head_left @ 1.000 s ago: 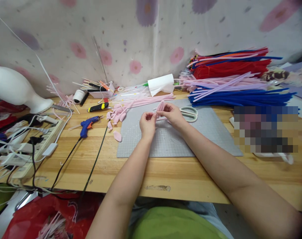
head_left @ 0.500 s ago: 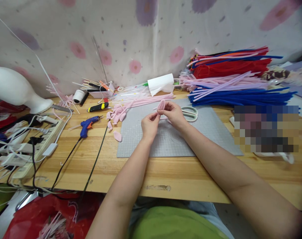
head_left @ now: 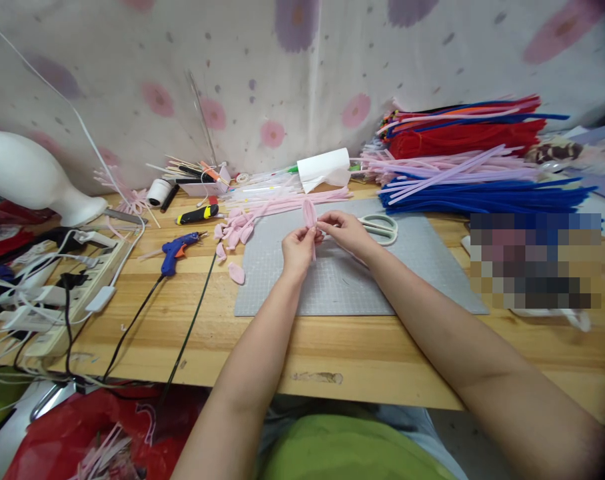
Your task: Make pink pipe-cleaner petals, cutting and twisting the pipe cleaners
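Note:
Above the grey cutting mat (head_left: 342, 287), a pink pipe cleaner (head_left: 309, 212) bent into a petal-shaped loop stands upright between my hands. My left hand (head_left: 300, 250) pinches it at its base, and a short pink tail hangs below the fingers. With thumb and forefinger closed at the base's right side, my right hand (head_left: 345, 233) also grips the pink pipe cleaner. Scissors (head_left: 382, 229) with pale green handles lie on the mat behind my right hand, their blades hidden. Finished-looking pink petals (head_left: 236, 273) lie loose and heaped by the mat's left edge.
Left of the mat are a blue glue gun (head_left: 175, 253), a black-and-yellow utility knife (head_left: 196, 214) and a power strip (head_left: 77, 300) with tangled cables. Blue pipe cleaners (head_left: 487, 195) and red ones (head_left: 462, 137) are stacked at the back right. A white foam head (head_left: 37, 177) lies far left.
The pink loop has shifted left and turned more upright and open to view. My right hand's fingers have slid from the loop's side down towards its base.

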The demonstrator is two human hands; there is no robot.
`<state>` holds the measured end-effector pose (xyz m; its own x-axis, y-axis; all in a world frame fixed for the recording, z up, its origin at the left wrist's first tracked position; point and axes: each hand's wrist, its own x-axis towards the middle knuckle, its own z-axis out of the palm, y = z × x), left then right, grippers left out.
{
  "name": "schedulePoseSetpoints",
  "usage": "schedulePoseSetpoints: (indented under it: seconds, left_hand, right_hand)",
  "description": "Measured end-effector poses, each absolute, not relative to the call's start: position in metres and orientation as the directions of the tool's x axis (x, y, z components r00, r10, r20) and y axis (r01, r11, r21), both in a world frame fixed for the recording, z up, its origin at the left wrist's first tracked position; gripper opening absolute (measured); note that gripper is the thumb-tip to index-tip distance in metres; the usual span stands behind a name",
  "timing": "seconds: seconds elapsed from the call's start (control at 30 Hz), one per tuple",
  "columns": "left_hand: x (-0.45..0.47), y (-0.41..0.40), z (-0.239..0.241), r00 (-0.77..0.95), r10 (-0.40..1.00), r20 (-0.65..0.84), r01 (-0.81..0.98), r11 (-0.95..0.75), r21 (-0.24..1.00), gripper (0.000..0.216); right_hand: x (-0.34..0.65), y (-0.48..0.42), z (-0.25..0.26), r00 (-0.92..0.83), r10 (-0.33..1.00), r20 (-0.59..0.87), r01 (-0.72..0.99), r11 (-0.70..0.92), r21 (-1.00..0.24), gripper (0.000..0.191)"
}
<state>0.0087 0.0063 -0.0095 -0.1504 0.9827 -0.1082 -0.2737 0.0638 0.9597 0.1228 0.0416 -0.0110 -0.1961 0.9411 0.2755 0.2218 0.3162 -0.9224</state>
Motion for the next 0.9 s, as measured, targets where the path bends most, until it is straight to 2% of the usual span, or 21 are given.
schedulePoseSetpoints:
  seconds: [0.1,0.2,0.33,0.43,0.53,0.6,0.67,0.73,0.8,0.9]
  left_hand:
    - [0.004,0.008,-0.010,-0.175,0.980,-0.097,-0.262,0.048,0.964,0.010]
    - [0.002,0.012,-0.017,-0.209,0.975,-0.079,-0.229,0.029,0.973,0.010]
    - [0.003,0.018,-0.027,-0.259,0.965,-0.029,-0.161,-0.013,0.987,0.004]
    - [0.004,0.018,-0.025,-0.292,0.955,-0.043,-0.165,-0.006,0.986,0.006]
    - [0.002,0.013,-0.016,-0.185,0.971,-0.155,-0.235,0.109,0.966,0.009]
    - [-0.001,0.010,-0.010,-0.061,0.971,-0.230,-0.263,0.207,0.942,0.010]
    - [-0.003,0.007,-0.006,0.048,0.962,-0.270,-0.238,0.274,0.932,0.011]
    - [-0.003,0.006,-0.006,0.120,0.957,-0.266,-0.183,0.284,0.941,0.012]
    - [-0.003,0.005,-0.006,0.151,0.961,-0.230,-0.148,0.252,0.956,0.013]
    - [-0.002,0.005,-0.007,0.107,0.979,-0.173,-0.142,0.187,0.972,0.016]
  right_hand:
    - [0.122,0.041,-0.011,-0.205,0.927,0.314,0.434,0.374,-0.820,0.014]
    - [0.119,0.038,-0.008,-0.215,0.899,0.381,0.566,0.433,-0.702,0.014]
    - [0.114,0.031,-0.002,-0.266,0.871,0.412,0.616,0.483,-0.622,0.016]
    - [0.114,0.030,0.001,-0.271,0.882,0.385,0.615,0.466,-0.635,0.015]
    - [0.117,0.033,-0.001,-0.242,0.927,0.287,0.528,0.374,-0.762,0.016]
    - [0.120,0.036,-0.003,-0.195,0.956,0.218,0.355,0.276,-0.893,0.017]
    - [0.122,0.038,-0.004,-0.189,0.970,0.156,0.133,0.183,-0.974,0.022]
    - [0.123,0.039,-0.003,-0.218,0.970,0.105,-0.009,0.106,-0.994,0.025]
    - [0.124,0.039,-0.002,-0.227,0.971,0.068,-0.047,0.059,-0.997,0.025]
    - [0.124,0.038,-0.001,-0.211,0.976,0.058,-0.060,0.046,-0.997,0.024]
